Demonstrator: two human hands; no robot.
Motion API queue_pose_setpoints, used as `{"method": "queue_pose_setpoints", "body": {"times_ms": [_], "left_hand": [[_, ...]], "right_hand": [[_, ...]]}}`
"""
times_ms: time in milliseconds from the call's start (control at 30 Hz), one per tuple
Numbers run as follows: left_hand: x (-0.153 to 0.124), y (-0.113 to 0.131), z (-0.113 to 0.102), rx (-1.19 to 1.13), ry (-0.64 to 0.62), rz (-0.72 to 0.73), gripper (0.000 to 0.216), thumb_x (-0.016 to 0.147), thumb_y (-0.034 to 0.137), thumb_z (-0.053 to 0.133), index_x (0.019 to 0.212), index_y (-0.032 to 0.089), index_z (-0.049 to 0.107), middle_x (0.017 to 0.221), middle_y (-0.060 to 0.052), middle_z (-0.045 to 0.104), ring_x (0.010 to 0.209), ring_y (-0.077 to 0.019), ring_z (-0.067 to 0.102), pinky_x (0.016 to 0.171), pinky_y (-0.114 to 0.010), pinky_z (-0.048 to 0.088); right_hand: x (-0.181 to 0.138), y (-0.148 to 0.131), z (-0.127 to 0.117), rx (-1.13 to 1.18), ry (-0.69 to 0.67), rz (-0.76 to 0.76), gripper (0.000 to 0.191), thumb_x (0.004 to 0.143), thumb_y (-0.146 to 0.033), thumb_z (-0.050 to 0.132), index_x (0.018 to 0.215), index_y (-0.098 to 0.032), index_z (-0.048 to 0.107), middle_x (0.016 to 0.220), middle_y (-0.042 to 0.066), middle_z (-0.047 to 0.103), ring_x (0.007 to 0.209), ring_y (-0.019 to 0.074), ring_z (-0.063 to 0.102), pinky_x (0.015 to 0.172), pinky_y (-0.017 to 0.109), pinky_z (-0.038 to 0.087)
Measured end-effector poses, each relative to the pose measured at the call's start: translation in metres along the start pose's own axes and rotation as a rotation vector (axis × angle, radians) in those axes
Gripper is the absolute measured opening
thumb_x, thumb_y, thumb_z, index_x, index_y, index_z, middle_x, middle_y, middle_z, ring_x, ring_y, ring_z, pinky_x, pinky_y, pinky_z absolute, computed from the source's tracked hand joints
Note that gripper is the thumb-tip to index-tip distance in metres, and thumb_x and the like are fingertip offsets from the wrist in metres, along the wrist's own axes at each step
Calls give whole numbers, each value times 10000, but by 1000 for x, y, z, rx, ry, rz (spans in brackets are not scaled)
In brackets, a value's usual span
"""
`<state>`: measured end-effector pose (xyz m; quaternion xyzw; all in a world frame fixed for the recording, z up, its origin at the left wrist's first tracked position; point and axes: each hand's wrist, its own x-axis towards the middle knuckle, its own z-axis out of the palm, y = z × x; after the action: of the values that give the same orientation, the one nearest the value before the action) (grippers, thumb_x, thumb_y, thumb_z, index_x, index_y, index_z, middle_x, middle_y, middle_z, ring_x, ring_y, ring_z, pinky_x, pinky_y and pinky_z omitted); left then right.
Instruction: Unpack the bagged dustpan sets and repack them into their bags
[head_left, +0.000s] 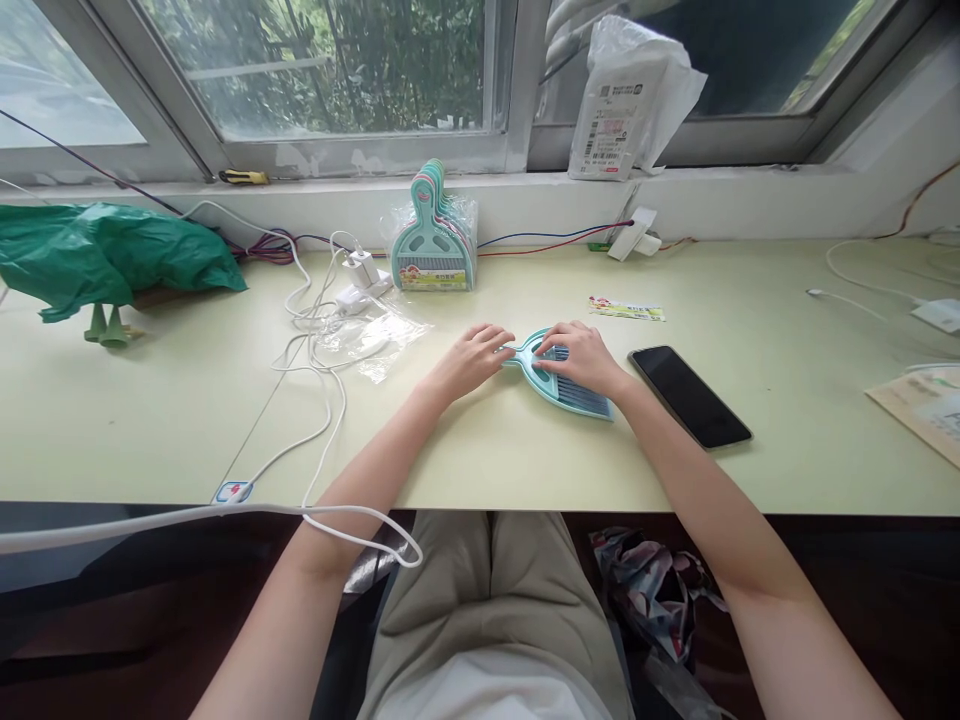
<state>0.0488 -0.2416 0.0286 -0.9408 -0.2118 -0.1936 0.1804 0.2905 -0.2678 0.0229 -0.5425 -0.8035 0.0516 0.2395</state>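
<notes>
A small light-blue dustpan-and-brush set (562,393) lies on the desk in front of me, its handle pointing left and its grey bristles toward the lower right. My left hand (478,358) is at the handle end, fingers closed around it. From the right, my right hand (581,357) grips the middle of the set, thumb and fingers bent over the brush. Part of the bristles is hidden under that hand. A printed label strip (627,309) lies flat beyond my right hand, and a black phone (690,396) is beside my right forearm.
Several similar sets in clear wrap (433,240) stand against the wall. Left of them are white cables (330,375), a plug adapter (362,270) and crumpled clear film (386,335). A green bag (112,255) sits far left. A wrapped package (619,110) rests on the windowsill.
</notes>
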Motion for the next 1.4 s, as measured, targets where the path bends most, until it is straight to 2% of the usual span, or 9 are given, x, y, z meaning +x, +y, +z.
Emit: {"method": "queue_pose_setpoints", "body": {"times_ms": [100,200,300,700,967,1133,1300,1400], "left_hand": [[1,4,7,8,-16,14,289,930,105,404,1124,174,607,1141,-82,640,1092,-185,569,1046,-361,363],[2,9,12,16,-65,16,314,937,101,381,1160,142,598,1133,-110,644,1048,-188,594,952,-336,441],[1,11,11,33,-117,8,353,931,74,369,1211,120,578,1180,-123,640,1073,-187,603,870,-297,485],[4,21,5,46,-245,-57,418,909,18,344,1257,88,564,1300,-158,601,1182,-199,597,866,-284,505],[4,21,8,-2,-245,-78,396,883,6,361,1192,82,596,1262,-174,620,1067,-205,653,760,-285,517],[3,20,9,-39,-196,-91,390,885,9,355,1168,82,614,1243,-182,630,1054,-215,662,768,-299,529],[1,14,12,-81,-148,-104,363,904,36,365,1155,100,619,1250,-161,636,1112,-212,640,865,-317,523],[0,11,10,-134,-27,-154,363,925,71,354,1166,142,617,1273,-138,626,1181,-204,597,1012,-365,457]], "right_hand": [[0,1,1,22,10,-13,166,796,-422,692,830,-268,742,1036,29,693,1043,258,560,906,417,343],[1,2,2,38,12,-21,161,792,-414,697,827,-264,745,1024,28,700,1034,254,568,906,419,354],[1,3,2,49,12,-27,168,789,-414,696,833,-260,749,1009,34,704,1025,255,575,900,419,371],[2,7,3,54,9,-46,157,787,-397,689,822,-256,747,1006,40,712,996,256,595,888,412,408],[2,7,4,45,-19,-42,174,796,-418,674,824,-261,742,1023,28,711,1013,260,595,903,412,387],[2,4,3,-13,-34,-32,190,816,-421,649,866,-264,744,1057,31,710,1028,262,584,892,413,380],[1,-3,-2,-47,-33,-38,207,844,-421,620,885,-265,750,1062,34,712,1037,265,573,886,421,373],[2,-7,-5,-16,10,-24,207,832,-423,633,873,-253,743,1047,41,712,1023,263,575,888,413,382]]}}
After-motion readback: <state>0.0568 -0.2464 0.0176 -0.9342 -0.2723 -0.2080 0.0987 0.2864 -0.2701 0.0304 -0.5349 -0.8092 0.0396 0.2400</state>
